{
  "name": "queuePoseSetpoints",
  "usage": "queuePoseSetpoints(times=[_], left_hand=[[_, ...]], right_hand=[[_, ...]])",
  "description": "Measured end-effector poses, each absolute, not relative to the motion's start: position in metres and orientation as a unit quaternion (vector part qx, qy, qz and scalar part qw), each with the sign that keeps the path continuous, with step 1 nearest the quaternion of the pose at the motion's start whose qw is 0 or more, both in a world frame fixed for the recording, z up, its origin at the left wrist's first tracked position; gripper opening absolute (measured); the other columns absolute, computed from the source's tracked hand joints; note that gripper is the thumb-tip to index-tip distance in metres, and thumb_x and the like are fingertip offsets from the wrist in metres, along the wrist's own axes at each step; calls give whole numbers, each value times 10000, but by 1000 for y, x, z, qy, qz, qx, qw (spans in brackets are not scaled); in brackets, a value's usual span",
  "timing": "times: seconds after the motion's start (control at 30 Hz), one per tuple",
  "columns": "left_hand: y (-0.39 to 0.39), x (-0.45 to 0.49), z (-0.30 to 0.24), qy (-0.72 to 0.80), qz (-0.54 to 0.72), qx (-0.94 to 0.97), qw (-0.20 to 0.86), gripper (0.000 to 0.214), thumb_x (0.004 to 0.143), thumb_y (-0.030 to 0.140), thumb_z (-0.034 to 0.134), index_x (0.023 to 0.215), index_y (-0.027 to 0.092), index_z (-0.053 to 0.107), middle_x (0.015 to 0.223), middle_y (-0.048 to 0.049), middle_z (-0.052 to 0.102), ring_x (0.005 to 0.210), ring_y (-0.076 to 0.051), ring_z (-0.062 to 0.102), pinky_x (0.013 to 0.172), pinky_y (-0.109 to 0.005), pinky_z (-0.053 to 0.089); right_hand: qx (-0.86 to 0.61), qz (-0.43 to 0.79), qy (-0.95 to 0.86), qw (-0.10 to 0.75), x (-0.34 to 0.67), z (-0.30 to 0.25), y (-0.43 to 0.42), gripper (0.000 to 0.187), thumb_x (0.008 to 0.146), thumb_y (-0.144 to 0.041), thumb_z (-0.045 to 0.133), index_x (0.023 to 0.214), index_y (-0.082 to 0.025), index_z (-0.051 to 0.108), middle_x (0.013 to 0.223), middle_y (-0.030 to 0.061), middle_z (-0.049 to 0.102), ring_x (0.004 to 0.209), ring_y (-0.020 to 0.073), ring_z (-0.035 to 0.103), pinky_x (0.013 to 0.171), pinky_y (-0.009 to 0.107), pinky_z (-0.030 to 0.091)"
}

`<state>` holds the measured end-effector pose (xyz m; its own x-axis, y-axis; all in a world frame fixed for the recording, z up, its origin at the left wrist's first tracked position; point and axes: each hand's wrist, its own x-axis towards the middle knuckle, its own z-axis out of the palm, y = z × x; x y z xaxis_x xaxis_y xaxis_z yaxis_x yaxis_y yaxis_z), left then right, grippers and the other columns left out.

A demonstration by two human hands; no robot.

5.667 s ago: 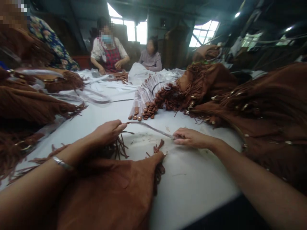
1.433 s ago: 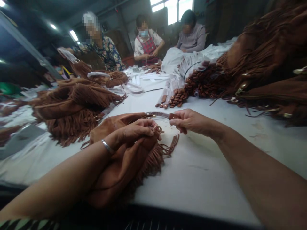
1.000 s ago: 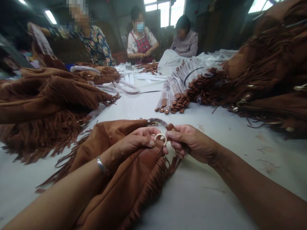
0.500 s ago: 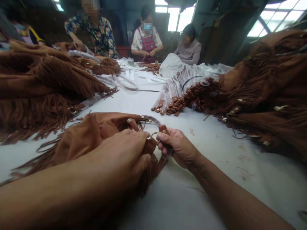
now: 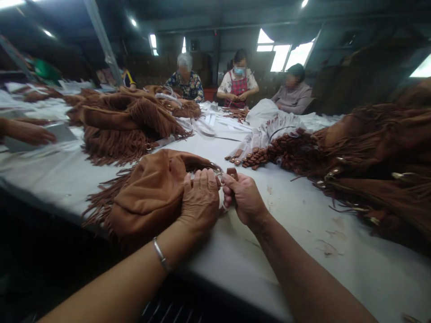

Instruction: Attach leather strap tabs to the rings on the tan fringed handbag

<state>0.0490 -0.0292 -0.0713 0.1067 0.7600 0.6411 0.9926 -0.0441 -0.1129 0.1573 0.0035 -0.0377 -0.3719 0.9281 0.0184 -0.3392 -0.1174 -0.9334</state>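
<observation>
A brown fringed bag (image 5: 148, 193) lies on the white table in front of me, its fringe spread to the left. My left hand (image 5: 202, 197) is closed over the bag's right end, by a metal ring (image 5: 219, 175). Just beside it, my right hand (image 5: 244, 197) pinches a brown leather strap end (image 5: 232, 172) with a metal stud, close against that ring. The fingers partly hide the ring, and I cannot tell whether the strap passes through it.
More fringed bags are heaped at the left (image 5: 134, 116) and right (image 5: 370, 157). A bundle of wrapped straps (image 5: 266, 150) lies beyond my hands. Another person's hand (image 5: 30, 132) reaches in at far left. Several people sit or stand across the table (image 5: 296, 211).
My view has tilted up and swung left, showing more of the room and another person's hand. My left hand has turned flatter over the bag; the right keeps its pinch.
</observation>
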Motion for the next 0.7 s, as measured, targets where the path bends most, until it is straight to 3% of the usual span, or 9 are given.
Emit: queuePoseSetpoints(times=[0.1, 0.2, 0.3, 0.43, 0.5, 0.57, 0.63, 0.7], left_hand=[[-10, 35, -65, -582, -232, -739, 249, 456, 775, 236, 464, 1173, 15, 446, 1055, -186, 532, 976, -305, 468, 886, -470, 350], [6, 5, -46, -458, -167, -854, 182, 277, 784, 256, 435, 991, 90, 515, 892, -120, 533, 795, -244, 458, 731, -389, 396], [13, -23, -36, -360, -106, -916, 144, 216, 801, 242, 411, 944, 114, 508, 873, -100, 512, 771, -225, 431, 707, -364, 378], [6, -37, -56, -347, -73, -932, 79, 149, 806, 197, 412, 916, 141, 494, 851, -73, 497, 776, -210, 427, 734, -354, 364], [0, -36, -66, -375, -82, -922, 53, 179, 799, 244, 445, 939, 142, 488, 879, -77, 496, 816, -220, 432, 774, -371, 359], [-3, -33, -72, -398, -100, -911, 36, 314, 800, 411, 480, 955, 138, 491, 896, -85, 494, 848, -240, 433, 800, -399, 352], [-2, -31, -74, -418, -115, -901, 29, 464, 802, 583, 430, 918, 141, 505, 861, -82, 492, 830, -248, 437, 790, -412, 350], [1, -30, -74, -436, -125, -891, 33, 538, 817, 648, 341, 861, 142, 518, 825, -82, 492, 801, -247, 442, 765, -410, 349]], right_hand=[[-323, 665, -478, 475, 160, -39, 6, 297, 718, -368, 646, 689, -170, 426, 484, -86, 429, 340, 39, 356, 300, 147, 336], [-319, 672, -501, 442, 162, -41, 9, 296, 733, -390, 633, 713, -171, 436, 494, -86, 431, 351, 37, 356, 310, 140, 333], [-304, 682, -556, 364, 161, -47, 12, 262, 755, -384, 620, 783, -161, 486, 499, -82, 431, 372, 39, 352, 329, 134, 341], [-318, 687, -609, 235, 159, -58, 15, 255, 783, -376, 604, 793, -135, 518, 501, -69, 429, 385, 36, 345, 337, 127, 331], [-336, 698, -592, 222, 157, -62, 17, 266, 789, -384, 605, 785, -133, 516, 517, -64, 431, 392, 32, 348, 345, 123, 328], [-347, 707, -572, 229, 156, -63, 18, 271, 796, -390, 604, 792, -135, 514, 529, -63, 429, 396, 30, 351, 354, 123, 330], [-347, 710, -573, 217, 155, -61, 20, 265, 807, -386, 595, 805, -133, 516, 537, -60, 435, 407, 33, 364, 372, 127, 341], [-345, 700, -596, 189, 157, -57, 22, 261, 832, -388, 565, 839, -130, 526, 561, -49, 456, 436, 41, 396, 406, 136, 362]])
